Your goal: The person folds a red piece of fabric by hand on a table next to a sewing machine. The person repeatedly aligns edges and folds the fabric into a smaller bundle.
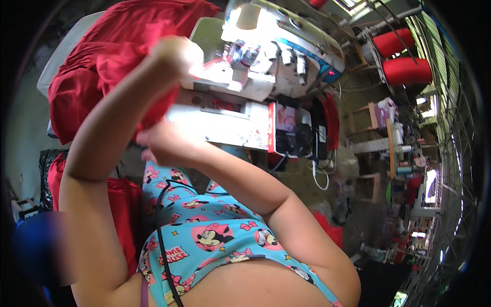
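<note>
A bright red cloth (123,66) lies heaped over the left part of the sewing table, with a fold hanging toward me. My left hand (176,57) is raised over this cloth beside the sewing machine (286,46); glare and motion blur hide its fingers. Lower down, my right hand (166,143) is closed at the hanging lower edge of the red cloth, in front of the table's near edge. Its fingers are curled and partly blurred. Between the hands, the cloth runs down behind my left forearm. Strong lamp light washes out the area around the machine's needle.
The white tabletop (204,125) reaches right to an open box (291,130) with dark items. A white cable (321,179) hangs beside it. Red thread cones (406,70) stand at the upper right. More red fabric (123,199) lies by my left side, and a black cord crosses my front.
</note>
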`<action>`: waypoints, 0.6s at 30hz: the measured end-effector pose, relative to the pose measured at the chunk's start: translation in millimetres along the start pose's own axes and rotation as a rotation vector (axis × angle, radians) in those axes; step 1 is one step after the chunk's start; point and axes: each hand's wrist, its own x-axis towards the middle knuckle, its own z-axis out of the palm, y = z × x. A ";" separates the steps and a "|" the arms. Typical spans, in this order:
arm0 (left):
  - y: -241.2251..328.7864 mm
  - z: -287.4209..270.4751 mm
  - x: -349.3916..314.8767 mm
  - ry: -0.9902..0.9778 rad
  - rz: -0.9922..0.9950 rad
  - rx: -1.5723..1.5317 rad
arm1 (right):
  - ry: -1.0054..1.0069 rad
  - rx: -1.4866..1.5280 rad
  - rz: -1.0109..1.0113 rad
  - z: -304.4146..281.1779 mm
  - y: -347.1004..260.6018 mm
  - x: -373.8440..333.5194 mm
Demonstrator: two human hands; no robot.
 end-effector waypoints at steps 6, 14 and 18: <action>63.5 25.8 6.6 -0.223 0.342 -0.204 | -0.241 0.119 -0.284 19.5 -2.8 24.8; -114.0 13.2 -139.5 0.132 -0.764 -0.253 | 0.489 1.003 -0.088 0.5 18.9 -16.0; -97.6 73.5 -196.6 -0.239 -0.859 -0.909 | 0.709 1.831 -0.037 29.1 72.2 -7.7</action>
